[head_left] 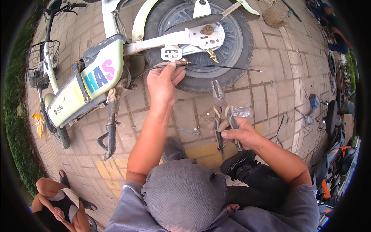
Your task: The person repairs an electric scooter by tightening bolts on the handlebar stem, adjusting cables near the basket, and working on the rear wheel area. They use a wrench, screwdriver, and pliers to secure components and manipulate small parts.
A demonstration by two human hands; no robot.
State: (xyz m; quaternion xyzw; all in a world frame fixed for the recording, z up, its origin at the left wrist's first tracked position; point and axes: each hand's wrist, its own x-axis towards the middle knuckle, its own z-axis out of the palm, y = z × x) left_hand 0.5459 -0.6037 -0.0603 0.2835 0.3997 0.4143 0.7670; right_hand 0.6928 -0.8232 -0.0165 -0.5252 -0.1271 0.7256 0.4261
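My left hand (163, 83) pinches a thin black cable (220, 67) beside the wheel of a pale green electric bike. The cable's bare-tipped end sticks out to the right across the tyre (247, 42). Just above those fingers is a white slotted bracket (171, 53), with a small brass-coloured fitting (185, 61) next to it. In my right hand (240, 133) is a pair of pliers (219, 99), jaws pointing away from me and handles spread. The pliers stand apart from the cable, below and to the right of the tyre.
The bike's body (91, 83) stretches left, its kickstand (111, 135) down on the brick paving. A wrench (188, 130), small hardware and a clear plastic bag (241, 111) lie near my right hand. A seated person (58, 205) is at lower left; a wooden stump (275, 16) stands beyond the wheel.
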